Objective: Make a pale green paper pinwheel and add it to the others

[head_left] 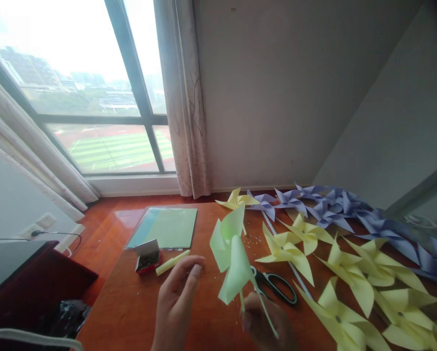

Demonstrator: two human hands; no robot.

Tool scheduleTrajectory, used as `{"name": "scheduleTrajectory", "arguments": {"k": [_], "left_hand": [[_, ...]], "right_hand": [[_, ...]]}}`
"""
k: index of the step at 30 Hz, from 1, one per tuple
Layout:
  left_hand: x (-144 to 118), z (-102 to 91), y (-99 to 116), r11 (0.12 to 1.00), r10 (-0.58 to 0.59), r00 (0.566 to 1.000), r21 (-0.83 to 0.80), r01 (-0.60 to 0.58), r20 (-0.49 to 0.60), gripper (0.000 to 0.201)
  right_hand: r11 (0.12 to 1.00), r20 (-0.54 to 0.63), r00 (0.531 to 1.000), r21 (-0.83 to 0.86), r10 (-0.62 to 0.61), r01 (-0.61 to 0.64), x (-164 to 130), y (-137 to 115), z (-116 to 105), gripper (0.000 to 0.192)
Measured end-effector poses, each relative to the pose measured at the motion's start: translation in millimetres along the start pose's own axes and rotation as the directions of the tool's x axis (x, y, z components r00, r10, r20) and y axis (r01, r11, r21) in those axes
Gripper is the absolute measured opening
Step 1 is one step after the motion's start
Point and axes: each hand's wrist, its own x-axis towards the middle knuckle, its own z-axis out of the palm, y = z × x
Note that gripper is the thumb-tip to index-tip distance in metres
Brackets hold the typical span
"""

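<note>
Only right hand (266, 319) holds pinwheel (232, 253).

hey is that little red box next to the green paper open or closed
Open. The small red box has its pale flap folded up, and dark contents show inside; what they are is too small to tell.

Scissors (277, 285), a pin box (147, 256) and green paper sheets (167, 226) lie on the table (130, 307).

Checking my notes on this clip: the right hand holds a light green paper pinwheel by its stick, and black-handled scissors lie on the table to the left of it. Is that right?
Not quite. The head view shows the scissors lying on the table to the right of the green pinwheel, not the left. The right hand does hold it by the stick.
</note>
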Motion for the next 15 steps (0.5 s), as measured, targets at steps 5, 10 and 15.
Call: {"name": "scheduleTrajectory", "arguments": {"k": [5, 10, 15], "left_hand": [[-1, 5.3, 1, 0.857, -0.251, 0.921, -0.373, 0.355, 0.298, 0.04], [-4, 7.0, 8, 0.753, -0.23, 0.875, -0.491, 0.437, 0.425, 0.054], [-5, 10.3, 9, 0.783, -0.259, 0.902, -0.472, 0.405, 0.344, 0.052]], "right_hand": [[0.859, 0.223, 0.942, 0.398, 0.249, -0.321, -1, -7, -1, 0.04], [0.823, 0.301, 0.897, 0.377, 0.325, -0.425, -2, -23, 0, 0.034], [0.896, 0.25, 0.905, 0.202, 0.344, -0.396, -1, -26, 0, 0.032]]}}
